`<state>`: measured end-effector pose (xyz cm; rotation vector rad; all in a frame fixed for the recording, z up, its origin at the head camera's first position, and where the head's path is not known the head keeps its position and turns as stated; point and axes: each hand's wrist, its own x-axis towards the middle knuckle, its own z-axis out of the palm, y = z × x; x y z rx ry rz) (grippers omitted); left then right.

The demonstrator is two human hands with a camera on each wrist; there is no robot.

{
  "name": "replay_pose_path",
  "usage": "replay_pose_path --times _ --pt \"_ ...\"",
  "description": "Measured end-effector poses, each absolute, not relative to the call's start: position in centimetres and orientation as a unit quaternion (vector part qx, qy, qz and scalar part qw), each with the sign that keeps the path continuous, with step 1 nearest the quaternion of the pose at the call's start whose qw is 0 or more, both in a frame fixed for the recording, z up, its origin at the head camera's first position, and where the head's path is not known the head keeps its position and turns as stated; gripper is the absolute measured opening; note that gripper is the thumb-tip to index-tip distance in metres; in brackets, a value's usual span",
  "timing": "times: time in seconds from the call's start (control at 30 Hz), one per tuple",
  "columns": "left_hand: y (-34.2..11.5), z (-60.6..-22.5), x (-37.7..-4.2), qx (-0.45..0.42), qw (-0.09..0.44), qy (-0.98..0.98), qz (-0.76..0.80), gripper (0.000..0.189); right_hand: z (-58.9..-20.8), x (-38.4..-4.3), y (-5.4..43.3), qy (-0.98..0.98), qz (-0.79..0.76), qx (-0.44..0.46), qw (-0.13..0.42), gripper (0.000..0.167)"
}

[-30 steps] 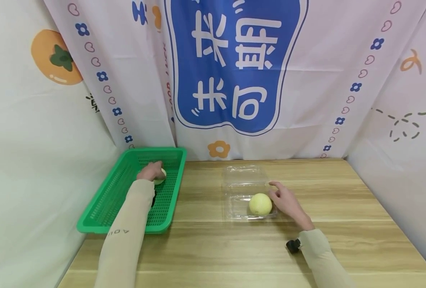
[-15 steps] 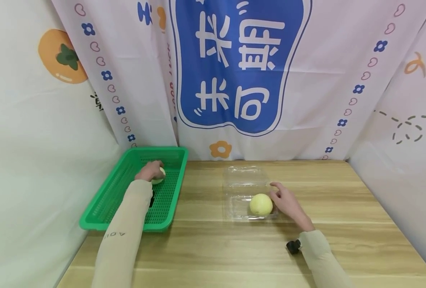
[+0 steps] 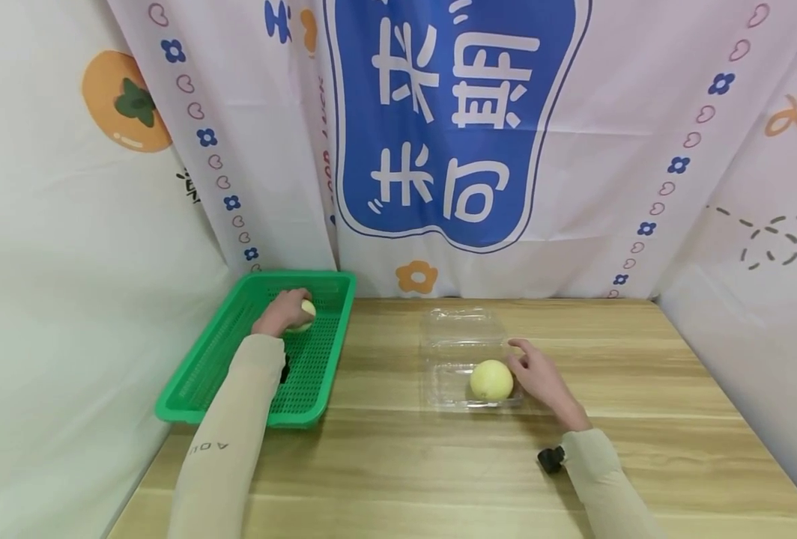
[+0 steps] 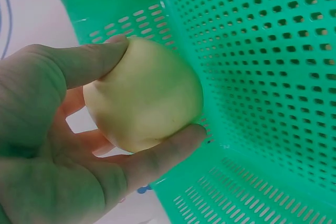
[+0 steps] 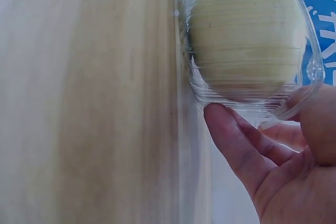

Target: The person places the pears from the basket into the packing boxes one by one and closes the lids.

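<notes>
My left hand (image 3: 284, 312) is inside the green basket (image 3: 334, 359) and grips a round pale-yellow fruit (image 4: 149, 95). Thumb and fingers are spread around its sides in the left wrist view, close to the basket's perforated wall. My right hand (image 3: 540, 380) is at the right end of an open clear plastic clamshell box (image 3: 449, 385). In the right wrist view its thumb overlaps the rim while a fingertip touches the outer wall low down. A second pale-yellow fruit (image 3: 491, 380) sits in the right part of the box's front half, against that end.
The wooden table (image 3: 398, 464) carries both basket and box, with bare wood between them. Behind it hangs a printed curtain (image 3: 594, 187), and white cloth walls (image 3: 55, 299) stand at either side. The box's lid half (image 3: 462, 326) lies folded back toward the curtain.
My left hand has moved slightly up and toward the back of the basket with its fruit. My right hand keeps its place at the box. The head view has shifted a little.
</notes>
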<state>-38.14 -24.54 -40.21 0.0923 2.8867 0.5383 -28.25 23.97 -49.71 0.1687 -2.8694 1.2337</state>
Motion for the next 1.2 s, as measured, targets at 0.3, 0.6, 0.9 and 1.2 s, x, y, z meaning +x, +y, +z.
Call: replay_pose_path --times 0.3,0.6,0.9,1.2 --pt "-24.2 -39.6 -37.3 0.028 0.070 0.980 0.184 0.055 -49.6 -28.2 23.9 -0.921 0.385 0.055 0.016 0.045" --pt "-23.4 -38.6 -36.6 0.039 0.035 0.980 0.194 0.054 -49.7 -28.2 23.8 -0.922 0.385 0.049 0.010 0.046" --pt "-23.0 -38.3 -36.3 0.048 0.025 0.978 0.202 0.054 -49.8 -28.3 23.8 -0.923 0.379 0.059 0.014 0.045" --pt "-21.4 -36.8 -36.1 0.086 -0.024 0.974 0.206 0.051 -49.7 -28.2 23.9 -0.921 0.386 0.062 0.014 0.046"
